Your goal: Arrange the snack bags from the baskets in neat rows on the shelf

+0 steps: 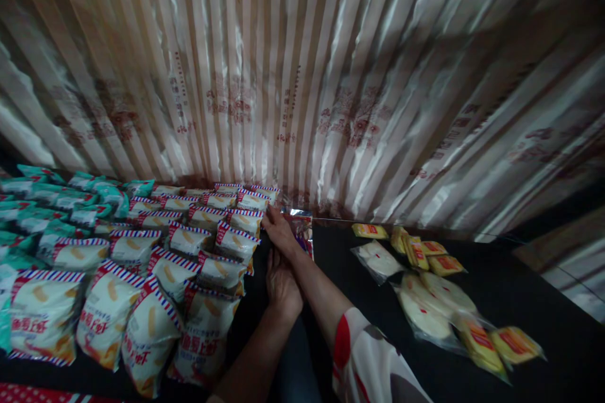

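Note:
My right hand (280, 231) reaches to the back of the table, its fingers closed at the right edge of a white snack bag (254, 200) with a red, white and blue striped top. Below the right wrist, my left hand (283, 282) is held over the black table with its fingers pointing away from me. It appears to hold nothing, though the right forearm partly covers it. Rows of similar puffed snack bags (204, 334) stand upright left of both hands. A shiny dark packet (302, 230) lies just beyond the right hand.
Teal bags (51, 195) fill the far left. On the right of the black table (345, 283) lie clear packs of round white wafers (428, 312) and small yellow packets (517, 344). A pleated printed curtain (307, 75) hangs behind. Red patterned cloth (42, 393) shows at the lower left.

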Demonstrator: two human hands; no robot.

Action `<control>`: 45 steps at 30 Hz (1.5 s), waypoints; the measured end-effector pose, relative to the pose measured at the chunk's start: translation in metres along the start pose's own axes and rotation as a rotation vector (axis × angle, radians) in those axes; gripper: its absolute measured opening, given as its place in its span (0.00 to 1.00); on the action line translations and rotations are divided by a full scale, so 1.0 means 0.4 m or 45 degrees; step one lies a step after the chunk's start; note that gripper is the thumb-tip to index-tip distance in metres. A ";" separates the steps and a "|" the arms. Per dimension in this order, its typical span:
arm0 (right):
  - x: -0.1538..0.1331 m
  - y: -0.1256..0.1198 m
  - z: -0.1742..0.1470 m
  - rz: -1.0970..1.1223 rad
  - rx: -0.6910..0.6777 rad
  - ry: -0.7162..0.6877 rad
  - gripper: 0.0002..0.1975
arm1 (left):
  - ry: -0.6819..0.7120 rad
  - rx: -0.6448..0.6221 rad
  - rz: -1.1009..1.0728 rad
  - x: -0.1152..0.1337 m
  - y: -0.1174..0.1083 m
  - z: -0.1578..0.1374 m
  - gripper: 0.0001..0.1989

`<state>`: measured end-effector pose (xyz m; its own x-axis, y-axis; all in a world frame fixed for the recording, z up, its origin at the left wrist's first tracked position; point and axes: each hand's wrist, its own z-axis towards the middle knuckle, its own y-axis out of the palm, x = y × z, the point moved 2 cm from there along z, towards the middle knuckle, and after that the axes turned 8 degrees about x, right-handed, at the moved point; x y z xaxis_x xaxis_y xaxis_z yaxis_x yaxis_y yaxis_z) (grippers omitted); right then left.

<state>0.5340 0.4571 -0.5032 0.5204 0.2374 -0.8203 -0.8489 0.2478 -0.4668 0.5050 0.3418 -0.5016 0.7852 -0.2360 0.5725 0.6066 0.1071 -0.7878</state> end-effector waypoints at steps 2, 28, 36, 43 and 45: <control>-0.006 0.008 -0.002 0.053 -0.066 0.023 0.22 | -0.028 -0.015 -0.032 -0.002 0.000 0.001 0.22; 0.000 0.041 0.005 0.004 0.062 0.027 0.20 | -0.115 0.019 -0.237 -0.020 0.003 -0.001 0.21; 0.044 -0.154 -0.067 -0.425 0.371 -0.199 0.18 | 0.086 0.222 0.194 -0.020 0.031 -0.013 0.22; 0.146 -0.183 -0.148 -0.586 0.114 -0.270 0.22 | 0.061 0.195 0.259 -0.023 0.033 0.003 0.23; 0.154 -0.170 -0.147 -0.585 0.088 -0.272 0.23 | 0.059 0.193 0.264 -0.024 0.032 0.007 0.23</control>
<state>0.6184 0.3999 -0.5415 0.8518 0.2741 -0.4466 -0.5239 0.4314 -0.7345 0.5055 0.3483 -0.5166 0.8904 -0.2373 0.3884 0.4475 0.3003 -0.8423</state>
